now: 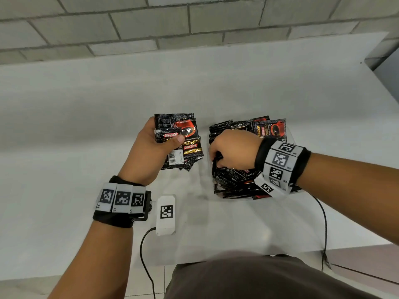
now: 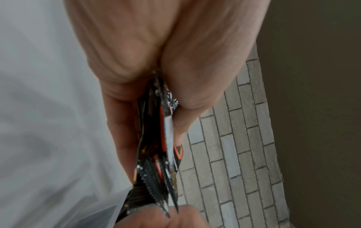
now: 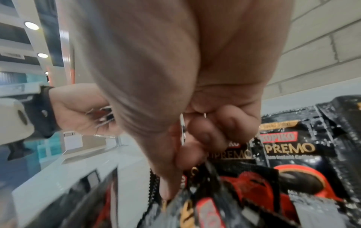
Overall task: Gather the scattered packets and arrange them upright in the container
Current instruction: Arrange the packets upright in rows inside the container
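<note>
My left hand [image 1: 166,137] grips a stack of black and red coffee packets [image 1: 183,145] above the white table, thumb on top and fingers behind. The left wrist view shows that stack [image 2: 150,177] edge-on between thumb and fingers [image 2: 121,138]. To the right, a clear container [image 1: 289,139] holds several packets [image 1: 269,128], some standing, some leaning. My right hand [image 1: 216,158] reaches into its left side with fingers curled. In the right wrist view it [image 3: 183,138] pinches the thin edge of one packet among the others [image 3: 289,154].
A white tagged device [image 1: 165,214] with a black cable [image 1: 144,255] lies near the table's front edge. A second cable [image 1: 323,223] hangs over the edge on the right. A brick wall [image 1: 172,24] runs behind the white table [image 1: 86,126].
</note>
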The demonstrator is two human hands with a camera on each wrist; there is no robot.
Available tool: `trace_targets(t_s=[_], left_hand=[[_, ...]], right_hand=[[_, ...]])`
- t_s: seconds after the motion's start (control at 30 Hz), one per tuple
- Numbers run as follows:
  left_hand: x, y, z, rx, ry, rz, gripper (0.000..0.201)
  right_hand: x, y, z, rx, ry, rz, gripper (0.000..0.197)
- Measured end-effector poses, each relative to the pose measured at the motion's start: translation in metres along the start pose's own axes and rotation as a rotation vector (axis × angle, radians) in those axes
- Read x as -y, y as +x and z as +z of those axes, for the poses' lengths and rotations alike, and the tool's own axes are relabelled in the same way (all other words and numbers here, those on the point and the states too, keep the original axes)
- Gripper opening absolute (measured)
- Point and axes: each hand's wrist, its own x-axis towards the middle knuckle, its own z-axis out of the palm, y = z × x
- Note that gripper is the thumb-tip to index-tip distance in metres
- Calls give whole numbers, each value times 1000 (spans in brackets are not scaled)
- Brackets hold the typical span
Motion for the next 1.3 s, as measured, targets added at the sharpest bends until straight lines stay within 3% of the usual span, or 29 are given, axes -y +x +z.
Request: trace_targets(t_s=[0.3, 0.43, 0.8, 1.03, 1.2, 1.3], left_hand=[[-2, -1, -5, -3, -2, 7, 45], [-4, 1, -3, 8, 7, 8, 45], [-4, 0, 0, 11, 14, 6, 44], [-2, 2, -2, 12, 12, 15, 44], [-1, 3, 0, 21, 19, 12, 44], [0, 3, 1, 22, 24, 8, 43]], right_hand=[[-25, -17, -14, -219, 342, 27, 13], [-30, -23, -14, -236, 412, 81, 10], [-29, -21, -3, -174, 326, 156, 25], [-22, -20, -9, -217, 256, 157, 50], [-17, -17, -11, -285, 116, 150, 91], [-15, -12, -10, -224, 52, 193, 107]])
